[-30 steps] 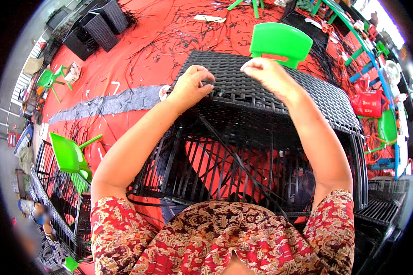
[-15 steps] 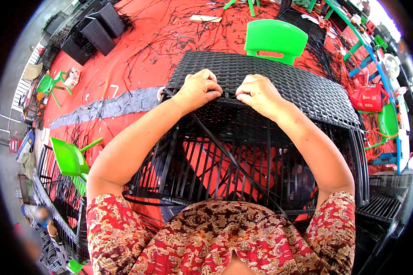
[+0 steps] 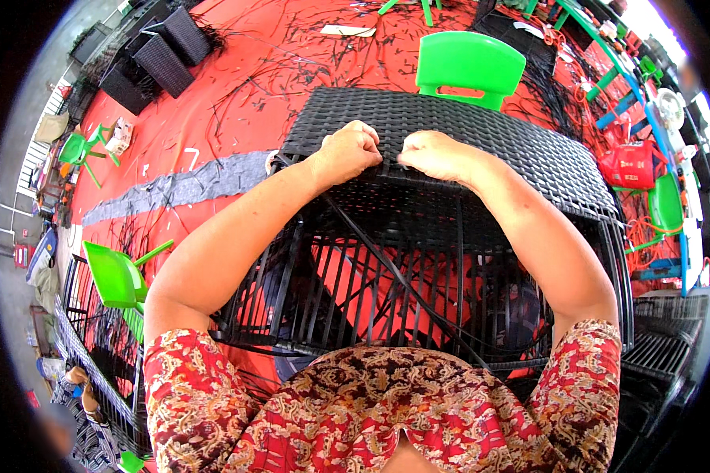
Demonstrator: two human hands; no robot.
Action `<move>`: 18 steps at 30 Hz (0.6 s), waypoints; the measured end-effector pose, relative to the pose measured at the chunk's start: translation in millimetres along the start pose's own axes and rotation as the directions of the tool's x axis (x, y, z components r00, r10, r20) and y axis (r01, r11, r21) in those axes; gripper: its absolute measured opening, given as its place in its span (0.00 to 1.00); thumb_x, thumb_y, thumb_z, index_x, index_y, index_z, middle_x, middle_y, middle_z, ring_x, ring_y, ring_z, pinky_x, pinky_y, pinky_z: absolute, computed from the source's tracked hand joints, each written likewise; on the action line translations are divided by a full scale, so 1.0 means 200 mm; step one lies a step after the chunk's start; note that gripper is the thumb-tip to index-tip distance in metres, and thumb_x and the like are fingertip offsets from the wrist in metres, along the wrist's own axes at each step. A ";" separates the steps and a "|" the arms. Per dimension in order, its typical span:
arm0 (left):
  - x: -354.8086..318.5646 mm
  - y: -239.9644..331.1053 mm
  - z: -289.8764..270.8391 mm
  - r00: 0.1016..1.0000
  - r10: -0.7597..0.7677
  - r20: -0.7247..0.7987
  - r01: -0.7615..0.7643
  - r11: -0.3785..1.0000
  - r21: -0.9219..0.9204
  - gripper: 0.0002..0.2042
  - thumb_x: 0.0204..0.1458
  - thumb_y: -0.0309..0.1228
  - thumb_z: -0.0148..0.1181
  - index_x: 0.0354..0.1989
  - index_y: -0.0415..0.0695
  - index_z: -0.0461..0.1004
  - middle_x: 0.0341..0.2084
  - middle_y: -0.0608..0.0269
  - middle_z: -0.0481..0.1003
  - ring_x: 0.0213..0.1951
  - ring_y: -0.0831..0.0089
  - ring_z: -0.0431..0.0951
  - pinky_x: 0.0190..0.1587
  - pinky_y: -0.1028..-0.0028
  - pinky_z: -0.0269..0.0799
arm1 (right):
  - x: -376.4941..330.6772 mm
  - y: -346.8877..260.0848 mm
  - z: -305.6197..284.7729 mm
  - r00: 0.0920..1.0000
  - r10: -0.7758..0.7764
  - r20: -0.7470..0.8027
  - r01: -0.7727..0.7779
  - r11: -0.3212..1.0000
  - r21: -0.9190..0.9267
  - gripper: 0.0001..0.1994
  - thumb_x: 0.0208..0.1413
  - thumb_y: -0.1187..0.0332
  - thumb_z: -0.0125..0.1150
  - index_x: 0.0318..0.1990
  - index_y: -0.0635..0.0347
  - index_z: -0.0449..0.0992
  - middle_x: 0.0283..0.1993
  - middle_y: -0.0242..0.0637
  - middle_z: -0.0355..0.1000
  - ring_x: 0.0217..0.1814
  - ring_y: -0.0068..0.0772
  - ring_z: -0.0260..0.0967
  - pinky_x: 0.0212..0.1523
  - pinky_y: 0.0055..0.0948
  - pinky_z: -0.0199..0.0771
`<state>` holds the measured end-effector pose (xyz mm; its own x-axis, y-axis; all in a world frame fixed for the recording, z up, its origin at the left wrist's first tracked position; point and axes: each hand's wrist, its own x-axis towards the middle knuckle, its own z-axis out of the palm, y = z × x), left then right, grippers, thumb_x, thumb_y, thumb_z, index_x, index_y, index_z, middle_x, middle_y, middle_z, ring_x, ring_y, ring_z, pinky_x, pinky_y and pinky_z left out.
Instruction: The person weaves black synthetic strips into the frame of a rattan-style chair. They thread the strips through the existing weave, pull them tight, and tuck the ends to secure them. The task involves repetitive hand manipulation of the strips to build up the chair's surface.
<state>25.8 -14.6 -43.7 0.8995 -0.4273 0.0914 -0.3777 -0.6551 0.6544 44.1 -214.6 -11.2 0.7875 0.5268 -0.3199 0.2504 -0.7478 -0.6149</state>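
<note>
A piece of black wicker furniture (image 3: 528, 173), woven on top with a frame of open upright strands below, stands in front of me. At its near woven edge my left hand (image 3: 350, 154) is closed, its fingers curled against the weave. Just to the right, my right hand (image 3: 435, 156) pinches with thumb and forefinger at the same edge. Both seem to grip a black rattan strip there; the fingers mostly cover it. A longer loose strand (image 3: 398, 276) slants from below my left hand down toward my body.
A green plastic chair (image 3: 472, 63) stands behind the wicker piece. Black strand scraps litter the red floor covering (image 3: 244, 94). Another green chair (image 3: 110, 274) is at left, with a person (image 3: 87, 418) beyond it. A red bag (image 3: 628, 165) lies at right, near a blue-framed table (image 3: 661, 130).
My right hand has shifted slightly left, closer to my left hand, and its wrist has turned. My left hand stays at the woven edge.
</note>
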 end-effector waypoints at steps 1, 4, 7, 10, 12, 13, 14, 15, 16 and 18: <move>-0.01 0.01 -0.01 0.999 -0.039 -0.010 0.038 0.998 -0.041 0.05 0.41 0.28 0.59 0.21 0.38 0.75 0.34 0.61 0.71 0.40 0.70 0.69 0.44 0.75 0.64 | 0.01 -0.02 0.00 1.000 0.012 -0.012 -0.013 0.997 -0.079 0.13 0.47 0.56 0.54 0.31 0.56 0.74 0.36 0.40 0.72 0.43 0.39 0.67 0.46 0.48 0.61; -0.01 0.01 0.00 0.998 -0.053 -0.024 0.051 0.996 -0.068 0.06 0.40 0.28 0.59 0.21 0.38 0.75 0.35 0.61 0.71 0.41 0.70 0.68 0.44 0.76 0.63 | -0.01 -0.04 -0.01 0.998 -0.013 0.067 0.024 0.986 -0.163 0.15 0.48 0.53 0.53 0.33 0.54 0.75 0.42 0.41 0.70 0.46 0.41 0.66 0.51 0.50 0.58; 0.00 0.01 -0.03 0.999 -0.033 0.024 0.034 0.998 -0.046 0.07 0.40 0.29 0.59 0.21 0.37 0.75 0.34 0.60 0.71 0.40 0.69 0.69 0.44 0.75 0.63 | -0.02 -0.06 0.03 0.998 -0.038 -0.043 0.025 0.964 -0.265 0.15 0.49 0.52 0.53 0.34 0.54 0.75 0.48 0.38 0.67 0.50 0.41 0.64 0.53 0.48 0.56; 0.00 0.01 -0.04 0.998 -0.010 0.065 0.012 0.999 -0.035 0.10 0.39 0.35 0.58 0.21 0.41 0.77 0.34 0.61 0.74 0.42 0.66 0.69 0.45 0.73 0.64 | 0.03 0.03 0.07 0.984 -0.144 -0.101 0.123 0.974 -0.190 0.15 0.49 0.54 0.54 0.35 0.54 0.75 0.50 0.34 0.66 0.52 0.40 0.63 0.54 0.45 0.56; 0.01 0.01 -0.05 0.993 0.001 0.115 -0.002 1.000 0.009 0.09 0.40 0.32 0.57 0.20 0.38 0.75 0.33 0.61 0.73 0.41 0.67 0.68 0.45 0.73 0.63 | 0.04 0.05 0.08 0.988 -0.108 -0.108 0.095 0.988 -0.117 0.14 0.47 0.55 0.55 0.33 0.54 0.76 0.50 0.34 0.67 0.53 0.40 0.62 0.53 0.44 0.56; 0.01 0.02 -0.05 0.990 0.000 0.138 -0.004 1.000 0.028 0.09 0.41 0.31 0.57 0.19 0.37 0.74 0.33 0.60 0.72 0.41 0.67 0.68 0.45 0.73 0.63 | 0.04 0.04 0.09 0.990 -0.091 -0.106 0.083 0.993 -0.081 0.13 0.47 0.55 0.55 0.33 0.54 0.76 0.50 0.33 0.67 0.54 0.40 0.61 0.53 0.44 0.57; 0.02 0.00 -0.02 0.995 -0.029 0.091 0.021 0.996 0.082 0.09 0.41 0.31 0.57 0.19 0.37 0.74 0.33 0.60 0.72 0.42 0.66 0.68 0.46 0.73 0.63 | 0.04 0.03 0.09 0.989 -0.063 -0.131 0.052 0.995 -0.083 0.13 0.46 0.56 0.56 0.32 0.54 0.76 0.50 0.33 0.67 0.55 0.39 0.61 0.53 0.43 0.57; 0.03 -0.04 0.02 0.998 -0.055 0.043 0.048 0.990 0.135 0.09 0.41 0.32 0.56 0.19 0.37 0.73 0.33 0.60 0.72 0.42 0.66 0.68 0.46 0.72 0.63 | 0.04 0.01 0.10 0.987 -0.035 -0.156 0.022 0.996 -0.084 0.12 0.45 0.56 0.57 0.31 0.54 0.76 0.50 0.33 0.67 0.55 0.39 0.61 0.54 0.43 0.56; 0.03 -0.04 0.04 0.997 -0.075 -0.003 0.074 0.980 0.187 0.09 0.42 0.32 0.56 0.19 0.38 0.73 0.34 0.60 0.72 0.43 0.65 0.68 0.47 0.71 0.63 | 0.04 0.00 0.10 0.983 -0.003 -0.185 -0.012 0.996 -0.083 0.12 0.44 0.57 0.58 0.30 0.54 0.76 0.50 0.33 0.67 0.55 0.39 0.61 0.54 0.42 0.56; 0.03 -0.06 0.08 0.994 -0.043 -0.096 0.060 0.981 0.185 0.10 0.42 0.32 0.57 0.18 0.38 0.72 0.34 0.58 0.71 0.43 0.64 0.67 0.46 0.70 0.63 | 0.05 0.00 0.13 0.966 -0.022 -0.259 -0.009 0.993 -0.116 0.11 0.43 0.58 0.58 0.29 0.54 0.76 0.49 0.34 0.67 0.54 0.39 0.62 0.52 0.43 0.58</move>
<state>32.6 -19.4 -63.8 0.9316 -0.3374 0.1350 -0.3574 -0.7836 0.5082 38.1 -200.0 -32.9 0.9009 0.4203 -0.1087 0.3071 -0.7939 -0.5248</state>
